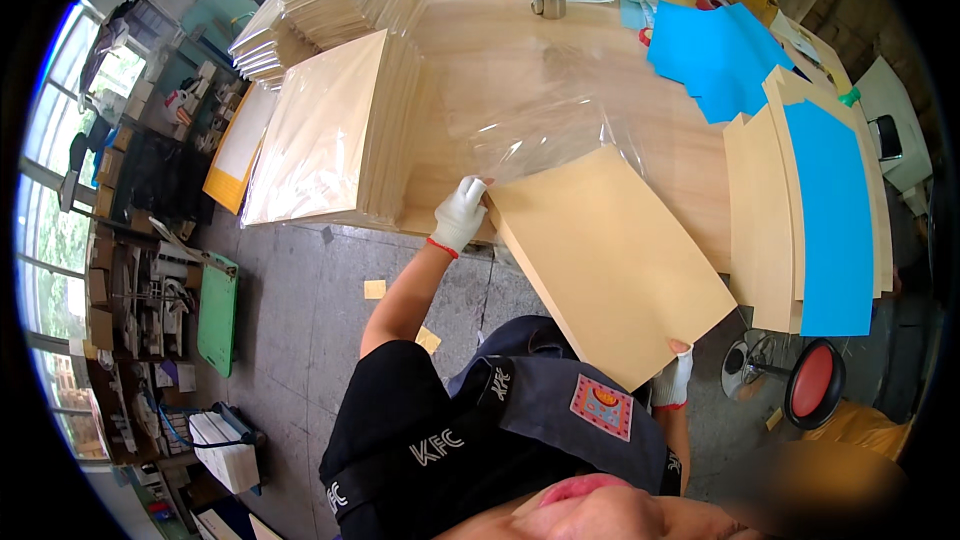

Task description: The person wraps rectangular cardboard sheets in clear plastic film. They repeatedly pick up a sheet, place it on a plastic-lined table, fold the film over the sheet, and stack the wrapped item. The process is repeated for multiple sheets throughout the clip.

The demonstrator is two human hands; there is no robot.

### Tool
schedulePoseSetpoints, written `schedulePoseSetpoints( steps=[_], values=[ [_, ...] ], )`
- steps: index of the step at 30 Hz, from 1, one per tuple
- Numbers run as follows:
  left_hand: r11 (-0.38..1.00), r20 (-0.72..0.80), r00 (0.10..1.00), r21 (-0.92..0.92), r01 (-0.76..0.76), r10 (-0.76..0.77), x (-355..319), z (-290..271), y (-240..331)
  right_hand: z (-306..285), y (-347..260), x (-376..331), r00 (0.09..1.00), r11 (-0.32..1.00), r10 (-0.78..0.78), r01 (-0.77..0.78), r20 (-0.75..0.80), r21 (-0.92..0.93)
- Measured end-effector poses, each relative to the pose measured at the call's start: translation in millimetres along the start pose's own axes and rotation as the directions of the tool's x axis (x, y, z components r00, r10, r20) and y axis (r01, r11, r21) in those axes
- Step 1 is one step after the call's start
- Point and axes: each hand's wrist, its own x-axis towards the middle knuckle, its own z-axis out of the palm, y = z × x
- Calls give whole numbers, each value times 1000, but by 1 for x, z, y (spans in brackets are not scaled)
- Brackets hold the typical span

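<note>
Tan flat board (610, 260), plain, smooth, rectangular, both gloved hands (460, 213) gripping its opposite corners

I saw a clear plastic bag (545, 135) lying on the wooden table (500, 50), its mouth at the tan board (610, 260).

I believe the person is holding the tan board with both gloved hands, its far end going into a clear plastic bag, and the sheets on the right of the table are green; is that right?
Not quite: in the head view the sheets on the right of the table are blue, not green. The rest holds: the left hand and right hand, both gloved, hold the tan board, its far end at the clear plastic bag.
</note>
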Motion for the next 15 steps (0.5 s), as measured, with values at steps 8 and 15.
schedulePoseSetpoints(
  steps=[8, 15],
  values=[
    [938, -322, 892, -243, 247, -319, -25, 36, -10, -9, -3, 2, 1000, 1000, 16, -17, 23, 4],
    [500, 280, 790, -648, 574, -545, -33, 44, -12, -2, 4, 7, 1000, 1000, 29, -29, -5, 6]
  ],
)
